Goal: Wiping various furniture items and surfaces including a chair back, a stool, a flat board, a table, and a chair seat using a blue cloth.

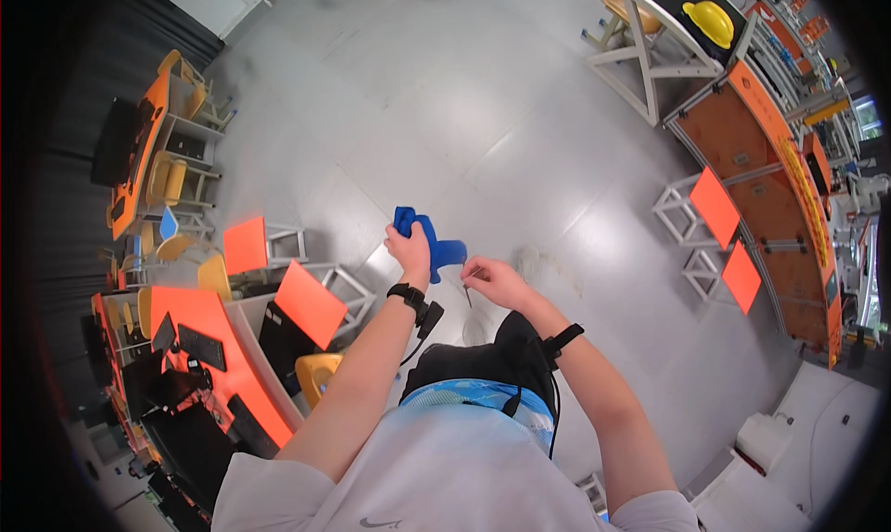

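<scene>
My left hand [409,248] is closed around a blue object [433,245], held out in front of my body above the floor; its kind cannot be told, though a rounded part sticks out towards the right. Close to that part, my right hand [491,279] pinches a thin dark object [468,293] between thumb and fingers. This thin piece hangs down from the fingertips, and whether it touches the blue object cannot be told. Black straps sit around both forearms.
Stools with orange seats [311,303] stand left and right [715,207]. An orange desk [257,386] with keyboards is at the lower left. At the upper right, a yellow hard hat [710,24] lies on a black-topped table [668,3] beside a long orange workbench [759,191].
</scene>
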`<state>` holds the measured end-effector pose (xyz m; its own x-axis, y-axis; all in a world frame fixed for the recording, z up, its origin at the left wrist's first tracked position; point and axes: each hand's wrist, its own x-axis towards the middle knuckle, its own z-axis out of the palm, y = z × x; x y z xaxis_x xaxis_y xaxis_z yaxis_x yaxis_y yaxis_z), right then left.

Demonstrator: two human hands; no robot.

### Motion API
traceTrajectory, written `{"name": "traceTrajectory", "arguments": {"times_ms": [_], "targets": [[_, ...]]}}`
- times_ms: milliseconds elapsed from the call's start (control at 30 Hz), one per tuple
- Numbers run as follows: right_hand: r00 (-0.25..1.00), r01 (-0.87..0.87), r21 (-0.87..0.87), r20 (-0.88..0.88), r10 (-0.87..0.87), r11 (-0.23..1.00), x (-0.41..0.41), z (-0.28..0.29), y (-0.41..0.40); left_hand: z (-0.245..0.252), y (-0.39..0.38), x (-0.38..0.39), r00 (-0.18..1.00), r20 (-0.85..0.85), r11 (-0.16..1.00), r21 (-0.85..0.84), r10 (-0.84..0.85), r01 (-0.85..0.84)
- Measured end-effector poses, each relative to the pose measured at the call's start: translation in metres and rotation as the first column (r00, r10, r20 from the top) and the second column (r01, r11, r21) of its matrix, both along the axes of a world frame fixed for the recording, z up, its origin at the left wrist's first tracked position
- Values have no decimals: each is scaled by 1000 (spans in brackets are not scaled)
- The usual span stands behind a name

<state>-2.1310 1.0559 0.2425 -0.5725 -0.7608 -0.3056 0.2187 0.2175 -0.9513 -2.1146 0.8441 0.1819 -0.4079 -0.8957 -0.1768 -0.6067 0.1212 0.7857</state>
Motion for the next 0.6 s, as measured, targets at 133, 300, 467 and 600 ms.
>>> {"name": "traceTrajectory", "arguments": {"times_ms": [133, 300, 467, 600], "targets": [[1000, -8, -49, -1, 7, 999, -111, -16, -31, 4, -32, -80, 999, -14, 998, 37, 49, -49], [996, -76, -38, -46, 74, 996, -244, -14, -79, 10, -70, -151, 996, 18, 996, 15, 88, -88], [979, -203, -33, -35, 202, 979, -362, 15, -154, 22, -130, -244, 976, -57, 972, -87, 212, -216], [955, -290, 15, -59, 291, 957, -438, 20, -222, 8, -183, -326, 885, -209, 909, 120, 416, -399]]}}
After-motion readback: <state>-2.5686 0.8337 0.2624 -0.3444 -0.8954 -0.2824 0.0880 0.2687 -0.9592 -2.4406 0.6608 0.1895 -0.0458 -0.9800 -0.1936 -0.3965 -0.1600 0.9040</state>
